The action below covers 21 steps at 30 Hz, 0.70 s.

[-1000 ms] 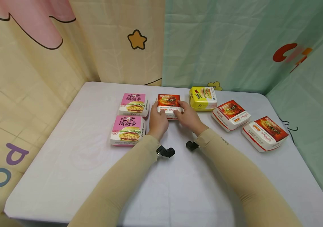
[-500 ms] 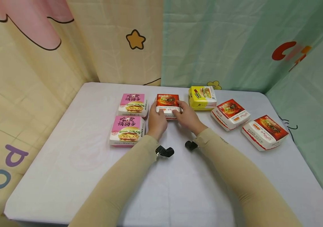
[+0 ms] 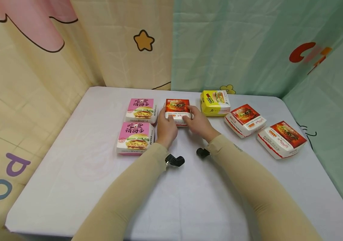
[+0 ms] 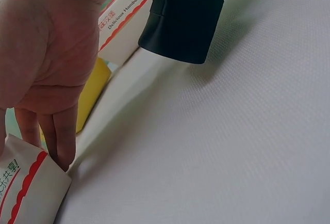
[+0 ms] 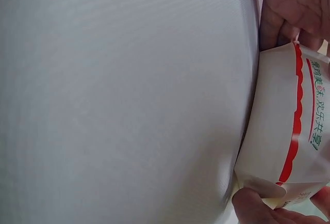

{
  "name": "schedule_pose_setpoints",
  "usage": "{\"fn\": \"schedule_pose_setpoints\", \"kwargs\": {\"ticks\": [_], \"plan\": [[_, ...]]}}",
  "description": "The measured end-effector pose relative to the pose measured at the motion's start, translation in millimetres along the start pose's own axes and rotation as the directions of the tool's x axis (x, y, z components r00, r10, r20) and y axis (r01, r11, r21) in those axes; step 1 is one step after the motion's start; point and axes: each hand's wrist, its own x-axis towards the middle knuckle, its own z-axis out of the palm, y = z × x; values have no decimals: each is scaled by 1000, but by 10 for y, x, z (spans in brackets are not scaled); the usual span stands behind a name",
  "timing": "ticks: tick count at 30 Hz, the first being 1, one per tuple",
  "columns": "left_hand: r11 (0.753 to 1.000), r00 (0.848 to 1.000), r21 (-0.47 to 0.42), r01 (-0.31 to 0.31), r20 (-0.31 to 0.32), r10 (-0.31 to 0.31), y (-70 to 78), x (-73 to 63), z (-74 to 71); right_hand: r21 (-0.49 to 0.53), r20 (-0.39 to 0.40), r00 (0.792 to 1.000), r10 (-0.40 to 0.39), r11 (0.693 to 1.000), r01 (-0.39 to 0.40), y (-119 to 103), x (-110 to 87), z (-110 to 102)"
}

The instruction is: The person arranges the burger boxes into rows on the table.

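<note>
Between my two hands in the head view is a red and white burger box (image 3: 177, 105), flat on the white table. My left hand (image 3: 167, 130) grips its left side, thumb along the near edge. From the right, my right hand (image 3: 202, 124) holds the opposite side, its thumb at the near right corner. The left wrist view shows my right hand (image 4: 51, 53) with its fingers down behind the box (image 4: 33, 188). In the right wrist view my left hand (image 5: 296, 2) is at one end of the box (image 5: 278, 110), and right-hand fingertips (image 5: 250, 206) are at the other.
Two pink burger boxes (image 3: 136, 139) sit one behind the other, left of my left hand. A yellow box (image 3: 215, 103) stands behind my right hand. Further right lie two more red and white boxes (image 3: 245, 120), turned at an angle. Printed curtains (image 3: 234, 43) enclose the table (image 3: 78, 187).
Both hands keep their hold on the red and white box, and nothing on the table has visibly moved. The head view has shifted only slightly.
</note>
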Motion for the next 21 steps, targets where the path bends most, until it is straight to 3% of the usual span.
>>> {"fn": "schedule_pose_setpoints", "kwargs": {"ticks": [21], "plan": [[1000, 1000, -25, 9, 2, -9, 70, -28, -23, 9, 20, 1000, -9, 1000, 8, -11, -45, -36]]}}
